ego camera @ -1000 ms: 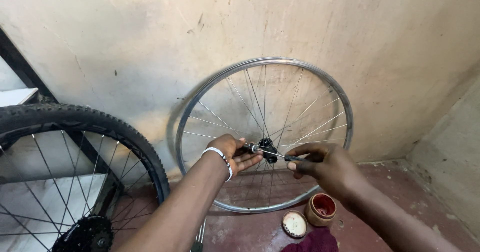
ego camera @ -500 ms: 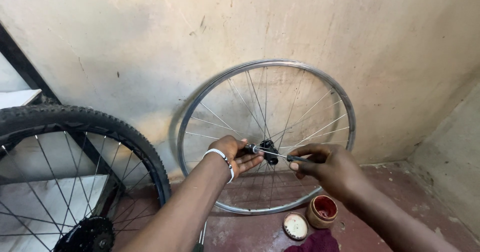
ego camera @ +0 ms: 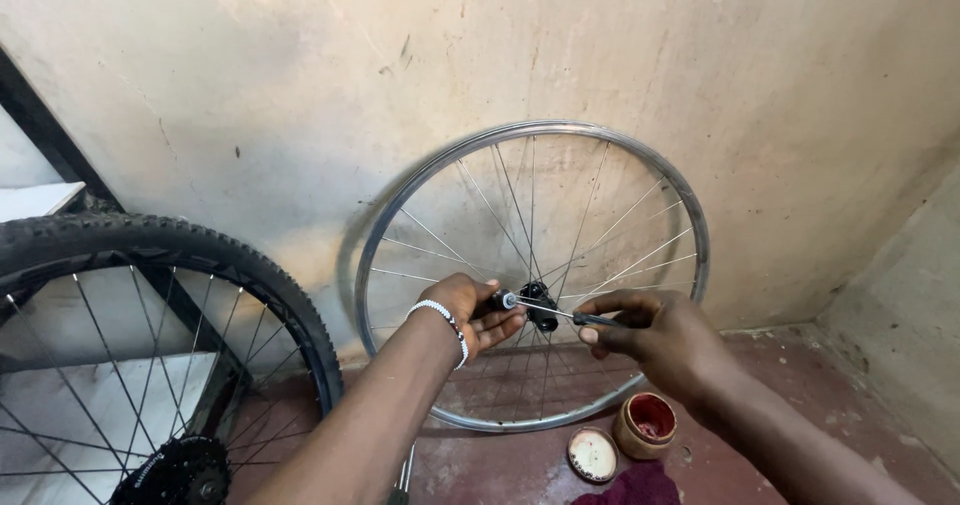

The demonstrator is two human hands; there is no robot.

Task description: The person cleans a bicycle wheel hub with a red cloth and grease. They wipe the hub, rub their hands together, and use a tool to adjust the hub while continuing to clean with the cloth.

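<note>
A bare silver bicycle rim (ego camera: 690, 215) with spokes leans upright against the wall. My left hand (ego camera: 468, 311), with a white beaded bracelet at the wrist, grips the black hub (ego camera: 538, 299) at the wheel's centre. My right hand (ego camera: 650, 333) holds a thin tool with a dark handle (ego camera: 560, 314), its metal tip pointing left into the hub end beside my left fingers.
A wheel with a knobby black tyre (ego camera: 180, 250) and a cassette stands at the left. On the red floor sit a small open tin with red paste (ego camera: 647, 425), its round lid (ego camera: 592, 454) and a maroon cloth (ego camera: 630, 487). A dark metal frame (ego camera: 50, 145) runs diagonally at left.
The view has drifted slightly; both hands stay at the hub, with the right hand's tool still worked into the hub end.
</note>
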